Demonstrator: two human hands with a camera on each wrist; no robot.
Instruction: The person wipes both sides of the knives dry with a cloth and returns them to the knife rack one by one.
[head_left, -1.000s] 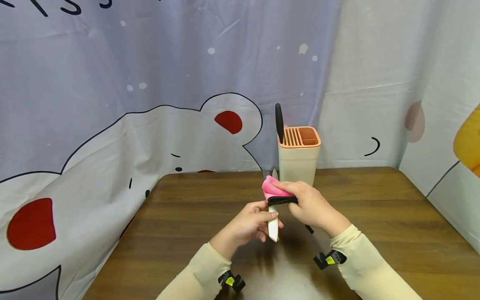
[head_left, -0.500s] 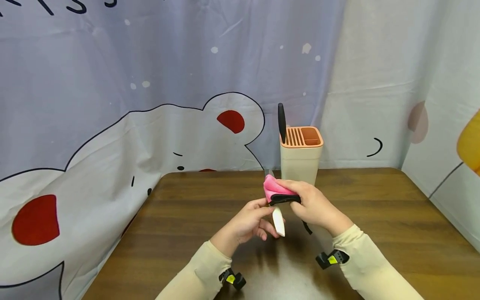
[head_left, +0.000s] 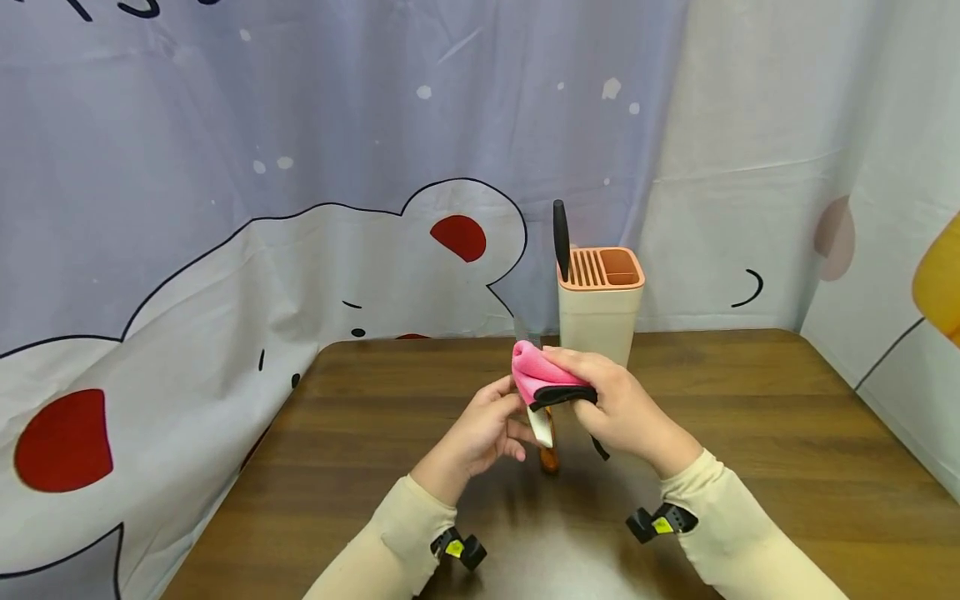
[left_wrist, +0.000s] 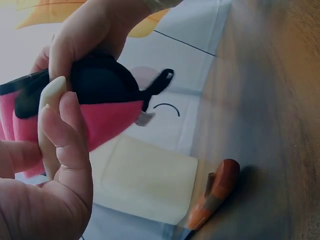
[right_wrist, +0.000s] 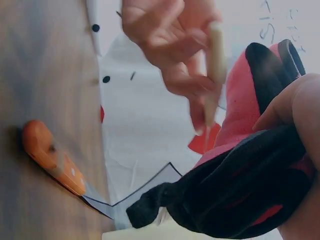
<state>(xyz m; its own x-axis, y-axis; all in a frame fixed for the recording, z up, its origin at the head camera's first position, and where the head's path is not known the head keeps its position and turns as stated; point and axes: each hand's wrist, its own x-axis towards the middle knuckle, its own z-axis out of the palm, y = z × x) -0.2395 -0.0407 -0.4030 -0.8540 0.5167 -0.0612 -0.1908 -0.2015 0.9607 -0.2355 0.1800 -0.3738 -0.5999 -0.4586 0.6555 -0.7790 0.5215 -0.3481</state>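
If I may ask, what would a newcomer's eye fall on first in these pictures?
Probably the bright pink, black-edged cloth in the right hand. Next, perhaps, the white-handled knife in the left hand, and the orange-topped cream holder standing behind them.

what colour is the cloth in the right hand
The cloth is pink and black, seen best in the right wrist view.

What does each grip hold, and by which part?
The left grip holds a white-handled knife by its handle; the right grip holds a pink-and-black cloth by its folded right side, in the head view.
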